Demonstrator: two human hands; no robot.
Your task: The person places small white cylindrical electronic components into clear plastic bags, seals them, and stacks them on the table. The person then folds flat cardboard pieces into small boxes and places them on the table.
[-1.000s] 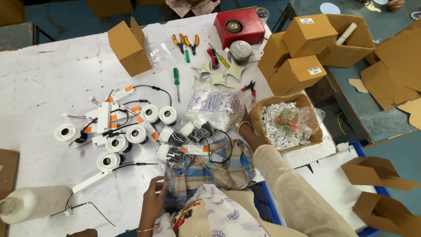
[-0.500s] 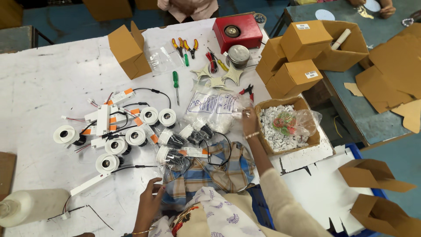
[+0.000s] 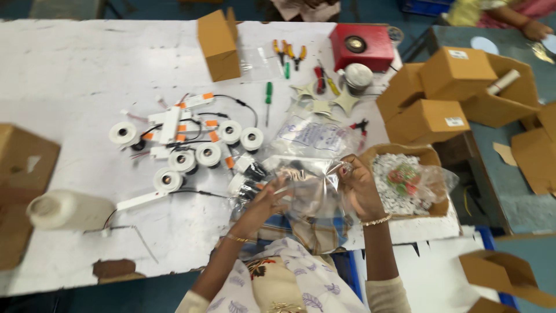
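Both hands hold 1 clear plastic bag (image 3: pixel 310 188) up over the near edge of the white table (image 3: pixel 69 75). Left hand (image 3: pixel 263 204) pinches the bag's left edge, fingers closed on the film; right hand (image 3: pixel 358 188) grips its right side, fingers curled on the film. Held apart like this, the bag appears spread for access; its contents cannot be made out. Left of the bag: a cluster of round white light fittings (image 3: pixel 200 152) with orange-tagged wires. Right of the bag: an open cardboard box (image 3: pixel 405 182) of small white parts. Beyond the bag: a second printed plastic bag (image 3: pixel 313 134), a green screwdriver (image 3: pixel 268 98), pliers (image 3: pixel 289 55), a red box (image 3: pixel 360 45).
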